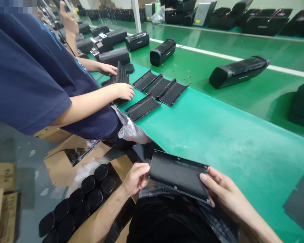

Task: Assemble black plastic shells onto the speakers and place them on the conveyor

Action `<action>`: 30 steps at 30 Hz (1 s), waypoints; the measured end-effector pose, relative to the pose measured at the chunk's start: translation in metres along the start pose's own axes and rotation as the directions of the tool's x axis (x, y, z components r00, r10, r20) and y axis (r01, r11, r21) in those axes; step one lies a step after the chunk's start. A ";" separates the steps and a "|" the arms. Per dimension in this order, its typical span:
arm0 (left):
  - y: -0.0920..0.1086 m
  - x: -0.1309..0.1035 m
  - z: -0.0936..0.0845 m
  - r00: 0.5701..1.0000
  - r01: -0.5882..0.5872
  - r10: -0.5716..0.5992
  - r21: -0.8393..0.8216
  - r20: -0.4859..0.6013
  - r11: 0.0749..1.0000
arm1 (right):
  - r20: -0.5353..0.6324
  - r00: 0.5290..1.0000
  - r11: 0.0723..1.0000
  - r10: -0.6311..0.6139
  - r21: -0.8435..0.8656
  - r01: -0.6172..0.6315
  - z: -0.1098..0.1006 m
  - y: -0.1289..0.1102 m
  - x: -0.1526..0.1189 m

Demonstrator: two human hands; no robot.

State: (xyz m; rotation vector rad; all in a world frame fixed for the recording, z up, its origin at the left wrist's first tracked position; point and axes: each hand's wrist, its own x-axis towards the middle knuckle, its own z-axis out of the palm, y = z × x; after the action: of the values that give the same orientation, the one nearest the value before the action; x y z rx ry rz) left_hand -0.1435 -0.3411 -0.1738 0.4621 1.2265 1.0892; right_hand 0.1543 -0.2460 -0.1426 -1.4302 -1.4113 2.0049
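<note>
Between my two hands is a curved black plastic panel (178, 173), its hollow side facing up, with small clips or tabs along its long edges. My left hand (136, 177) pinches the panel's left end between thumb and fingers. At the other end my right hand (221, 185) grips it, thumb on the inner face and fingers underneath. The panel is held above my lap, at the near edge of the green table (205, 131). Further up the table lie several similar panels, one of them a lone panel (143, 107) nearest me.
A co-worker in a dark blue shirt (40, 67) handles black parts (120, 76) at left. Black cylindrical housings (239, 71) rest on the green line beyond. Below left, a carton holds several rounded black pieces (74, 199). Dark flat sheets (301, 199) lie at right.
</note>
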 end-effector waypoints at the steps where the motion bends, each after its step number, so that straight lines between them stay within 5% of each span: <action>1: 0.001 0.002 0.000 1.000 -0.003 0.004 0.066 -0.017 0.998 | -0.008 1.000 1.000 0.001 0.026 -0.001 0.000 0.004 -0.002; 4: 0.006 0.009 0.003 0.999 0.002 0.006 0.156 -0.054 0.988 | -0.003 1.000 0.996 0.000 0.092 0.000 -0.001 0.010 -0.007; 11: 0.008 0.017 0.020 0.998 0.055 -0.055 0.061 0.012 0.997 | -0.053 0.996 0.968 0.068 0.245 -0.053 0.001 0.003 -0.017; 21: 0.005 0.021 0.025 0.999 -0.029 0.032 0.094 -0.037 0.995 | -0.036 0.997 0.994 0.066 0.094 -0.063 -0.011 0.015 -0.013; 30: 0.010 0.020 0.026 0.994 -0.081 0.075 -0.086 -0.074 0.993 | -0.004 1.000 0.991 -0.005 -0.136 0.005 -0.014 0.005 -0.023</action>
State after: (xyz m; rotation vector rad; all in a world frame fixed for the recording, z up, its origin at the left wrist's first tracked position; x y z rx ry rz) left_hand -0.1256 -0.3127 -0.1676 0.4091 1.2246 1.2305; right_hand 0.1781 -0.2569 -0.1343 -1.4833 -1.5745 1.9343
